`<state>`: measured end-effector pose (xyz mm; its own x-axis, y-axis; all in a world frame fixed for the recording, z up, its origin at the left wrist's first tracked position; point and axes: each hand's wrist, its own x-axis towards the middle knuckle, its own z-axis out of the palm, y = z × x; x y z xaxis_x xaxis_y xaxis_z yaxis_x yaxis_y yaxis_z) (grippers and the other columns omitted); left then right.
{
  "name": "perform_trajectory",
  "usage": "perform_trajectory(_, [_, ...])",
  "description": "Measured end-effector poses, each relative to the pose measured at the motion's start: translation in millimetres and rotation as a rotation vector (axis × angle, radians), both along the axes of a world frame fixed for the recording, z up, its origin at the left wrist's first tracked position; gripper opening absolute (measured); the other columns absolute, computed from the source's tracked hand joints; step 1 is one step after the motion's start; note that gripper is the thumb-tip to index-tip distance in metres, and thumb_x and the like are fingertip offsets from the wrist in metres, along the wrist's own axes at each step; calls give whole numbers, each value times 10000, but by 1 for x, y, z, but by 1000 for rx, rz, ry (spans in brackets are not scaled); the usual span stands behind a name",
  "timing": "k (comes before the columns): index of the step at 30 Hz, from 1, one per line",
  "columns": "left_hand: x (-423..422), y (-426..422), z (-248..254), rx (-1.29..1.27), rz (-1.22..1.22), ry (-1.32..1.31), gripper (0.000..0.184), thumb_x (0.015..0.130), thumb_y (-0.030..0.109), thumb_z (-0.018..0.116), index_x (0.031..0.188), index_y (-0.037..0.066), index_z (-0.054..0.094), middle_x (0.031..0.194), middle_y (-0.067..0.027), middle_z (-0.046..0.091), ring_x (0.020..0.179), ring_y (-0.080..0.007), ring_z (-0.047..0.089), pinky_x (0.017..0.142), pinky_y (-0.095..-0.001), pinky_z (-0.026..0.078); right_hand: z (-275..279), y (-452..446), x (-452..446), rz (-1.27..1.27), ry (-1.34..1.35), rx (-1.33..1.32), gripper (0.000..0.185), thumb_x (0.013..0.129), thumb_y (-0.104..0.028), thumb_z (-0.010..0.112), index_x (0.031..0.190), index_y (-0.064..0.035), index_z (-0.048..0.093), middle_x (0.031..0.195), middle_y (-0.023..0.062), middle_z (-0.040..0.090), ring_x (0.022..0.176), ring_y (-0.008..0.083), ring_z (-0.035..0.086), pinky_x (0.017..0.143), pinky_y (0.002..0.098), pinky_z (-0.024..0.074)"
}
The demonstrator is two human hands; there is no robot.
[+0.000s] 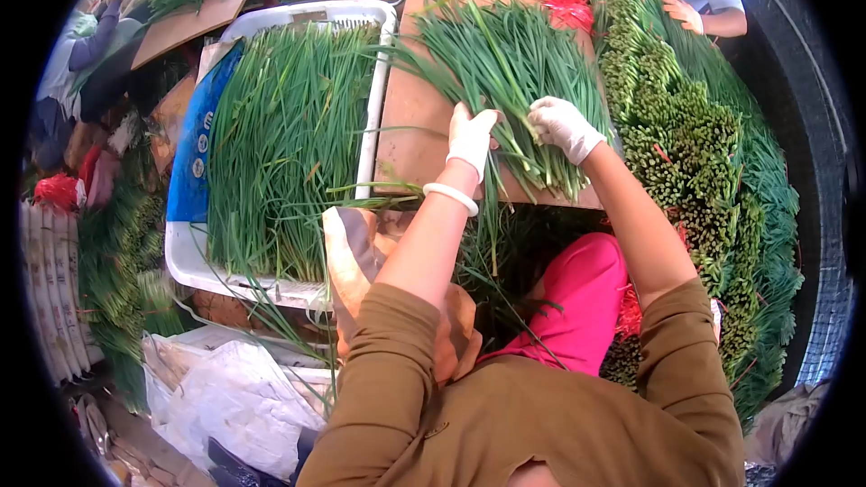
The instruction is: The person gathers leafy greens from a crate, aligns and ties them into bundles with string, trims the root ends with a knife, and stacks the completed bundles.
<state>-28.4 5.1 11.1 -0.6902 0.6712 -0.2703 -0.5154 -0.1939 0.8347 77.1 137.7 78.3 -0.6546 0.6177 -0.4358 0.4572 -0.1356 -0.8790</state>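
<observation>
Green stalks: a loose heap (532, 54) lying across the brown tabletop (410, 153), pale ends toward the wearer and near the front edge.
Right hand (568, 129): gloved in white, fingers bunched on a few stalks at the heap's lower part.
Left hand (470, 135): gloved likewise, at the heap's left side; its fingers are partly hidden, so whether they grip or merely steady cannot be told.
White crate (386, 59): left of the tabletop, filled with longer-lying greens (289, 144).
Red ties (566, 5): a tangled clump at the heap's far right corner.
Stacked bundles (672, 122): to the right, ends facing the wearer; a co-worker's hand (684, 14) rests at their far end.
Risk of disorder: stalks lie crossed, so a sharp pull could drag neighbours out of line.
Risk of loss: ends close to the edge could slide off toward the pink-clad knee (586, 280) if pushed forward.
Risk of bruising: slender leaves would probably crease under too firm a pinch.
</observation>
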Motion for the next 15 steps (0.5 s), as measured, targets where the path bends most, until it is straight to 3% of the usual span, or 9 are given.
perform_trajectory(4, [-8,25,3,-367,-103,569,461,768,193,709,1127,-15,509,959,-162,662,834,-269,644,725,-365,517,-11,-14,-1,142,-43,161,165,751,-31,597,915,-12,607,691,44,575,561,122,529,490,276,428])
perform_trajectory(8, [-10,33,10,-461,-211,633,485,751,159,695,1148,-28,489,988,-209,653,898,-309,648,796,-381,512,17,-57,14,274,111,152,109,734,-39,575,831,-25,622,691,44,599,552,169,553,521,305,457])
perform_trajectory(10, [-14,38,1,-533,-227,716,565,720,179,724,1177,-26,462,1033,-232,648,955,-344,641,852,-394,498,9,-97,51,688,260,825,136,731,-67,617,866,-62,603,711,81,581,572,211,557,560,329,484])
perform_trajectory(11, [-13,36,-1,-452,-207,679,571,704,208,721,1155,-38,471,1029,-233,646,958,-354,633,873,-398,489,15,-121,79,1026,196,797,185,715,-126,636,892,-79,612,759,125,590,643,292,584,621,374,508])
perform_trajectory(12, [-13,35,0,-452,-211,661,562,705,207,720,1150,-36,475,1026,-232,647,953,-352,634,870,-396,489,-5,-138,111,1417,-58,669,185,731,-213,651,858,-79,638,811,128,622,708,313,617,659,408,515])
perform_trajectory(13, [-13,33,3,-453,-215,644,554,707,205,718,1144,-35,479,1023,-230,647,948,-350,634,868,-395,490,19,-170,112,1730,-804,417,255,755,-303,690,906,-99,716,959,153,674,866,297,659,715,407,525])
perform_trajectory(14, [-11,34,5,-446,-218,626,545,708,204,717,1139,-34,484,1020,-229,647,944,-348,635,865,-393,491,38,-169,121,1673,-955,399,379,775,-382,686,1025,-99,720,1085,164,666,986,283,649,794,397,509])
perform_trajectory(15, [-10,38,0,-414,-198,549,532,705,199,717,1127,-36,492,1013,-222,649,936,-339,638,862,-385,490,21,-158,126,1464,-930,368,400,799,-393,661,1062,-96,704,1086,154,670,1009,275,642,810,395,502])
